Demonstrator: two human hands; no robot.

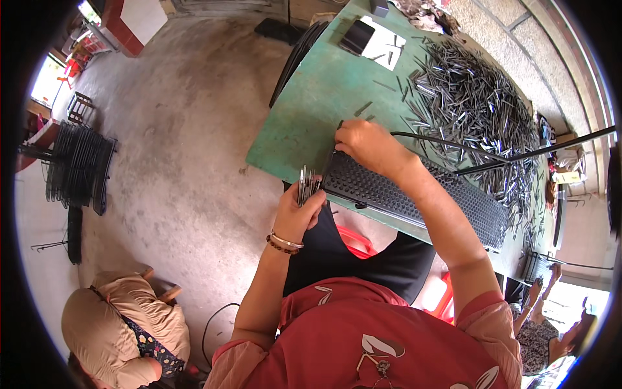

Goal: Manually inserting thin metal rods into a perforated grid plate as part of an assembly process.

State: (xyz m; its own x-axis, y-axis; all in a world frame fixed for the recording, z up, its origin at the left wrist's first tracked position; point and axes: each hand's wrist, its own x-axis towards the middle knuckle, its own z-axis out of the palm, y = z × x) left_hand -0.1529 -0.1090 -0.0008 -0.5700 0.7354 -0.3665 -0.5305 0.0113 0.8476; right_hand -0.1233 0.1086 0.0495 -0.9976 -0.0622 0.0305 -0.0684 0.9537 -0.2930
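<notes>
My left hand (pixel 297 212) is closed around an upright bundle of thin, dark metal-looking pieces (pixel 306 181), just off the table's near edge. A long black rack with rows of small holes (pixel 405 198) lies along that edge. Over the rack's left end, my right hand (pixel 370 146) is pinched, fingertips pointing down-left. Whatever sits between those fingertips is too small to make out. A large heap of similar slim dark pieces (pixel 476 97) spreads across the table behind the rack.
The green table (pixel 291 139) carries a dark phone-like block (pixel 356 37) and a white sheet (pixel 387 48) with a few pieces. A black bar (pixel 538 154) crosses above the heap. One person (pixel 129 324) sits at lower left, another (pixel 541 334) at lower right. Black racks (pixel 78 162) stand at left.
</notes>
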